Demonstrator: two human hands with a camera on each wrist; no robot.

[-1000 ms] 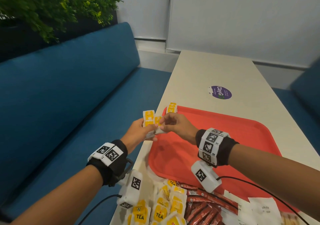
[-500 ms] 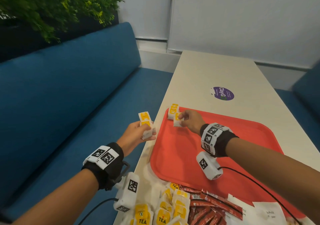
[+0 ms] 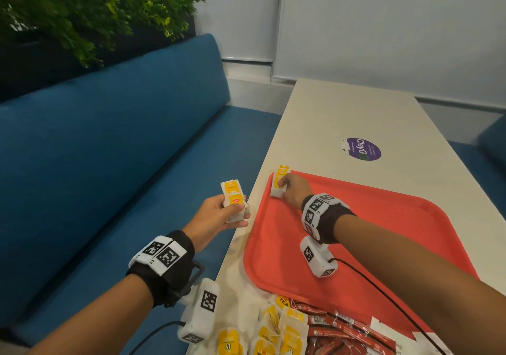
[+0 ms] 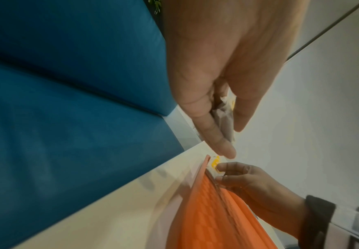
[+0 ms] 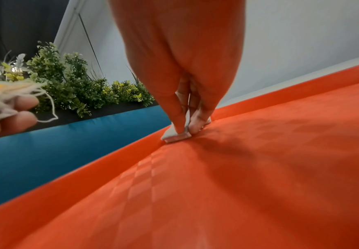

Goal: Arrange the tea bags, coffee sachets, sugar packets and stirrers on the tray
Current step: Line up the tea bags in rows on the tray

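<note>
Risk – row of tea bags (image 3: 279,182) by tray (image 3: 383,231) corner may tip | right hand (image 3: 294,193) pinching one bag | left hand (image 3: 216,217) pinching small stack (image 3: 233,200) – may slip.

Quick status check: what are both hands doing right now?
Left hand holds a stack of yellow-label tea bags beside the red plastic tray. Right hand sets a tea bag into the tray's far-left corner. Nothing in the way.
</note>
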